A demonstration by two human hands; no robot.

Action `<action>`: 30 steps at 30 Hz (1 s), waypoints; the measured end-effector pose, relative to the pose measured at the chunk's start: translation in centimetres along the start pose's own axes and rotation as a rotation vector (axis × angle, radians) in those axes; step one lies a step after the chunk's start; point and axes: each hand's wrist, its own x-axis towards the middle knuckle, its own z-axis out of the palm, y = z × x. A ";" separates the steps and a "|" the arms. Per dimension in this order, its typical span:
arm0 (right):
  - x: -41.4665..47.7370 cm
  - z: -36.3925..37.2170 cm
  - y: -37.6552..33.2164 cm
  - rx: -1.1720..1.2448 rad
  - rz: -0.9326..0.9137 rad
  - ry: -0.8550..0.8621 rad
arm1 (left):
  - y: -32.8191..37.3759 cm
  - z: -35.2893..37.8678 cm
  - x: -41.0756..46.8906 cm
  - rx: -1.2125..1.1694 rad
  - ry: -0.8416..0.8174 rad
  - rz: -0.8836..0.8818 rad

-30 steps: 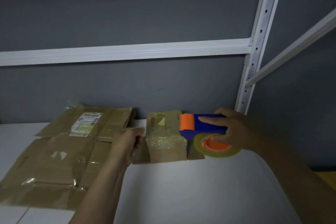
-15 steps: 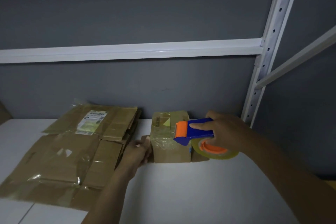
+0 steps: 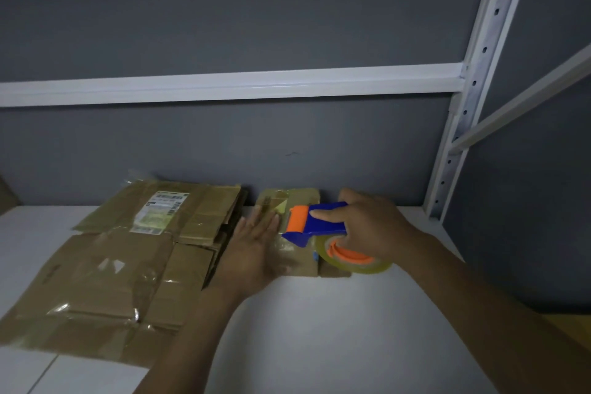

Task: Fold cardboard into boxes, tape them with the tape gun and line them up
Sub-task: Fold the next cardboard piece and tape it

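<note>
Since a moment ago, the left hand [image 3: 256,243] has let go of the side of the small box [image 3: 299,261] and now lies flat on top, fingers straight, to hold it still. At 3 o'clock from it, the right hand [image 3: 371,227] curls its fingers round the tape gun [image 3: 319,224], whose nose sits on the box, likely to pull tape across. Flat cardboard [image 3: 128,265] waits at 9 o'clock on the white table [image 3: 319,345].

Left of the box [image 3: 299,261], flattened cardboard [image 3: 128,265] crowds close, and the wall [image 3: 287,144] closes off behind it. In front and to the right, bare tabletop [image 3: 319,329] lets my hands pass, up to the rack upright [image 3: 454,153].
</note>
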 end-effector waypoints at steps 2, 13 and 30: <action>0.1 0.1 -0.2 0.005 0.012 -0.005 | 0.1 0.1 0.3 -0.038 0.005 0.056; -2.9 -0.3 3.2 -0.038 0.127 -0.100 | -0.4 0.8 1.5 -0.010 0.053 0.130; -7.0 3.4 4.4 0.137 0.230 -0.096 | -0.4 3.0 2.7 0.055 0.110 0.216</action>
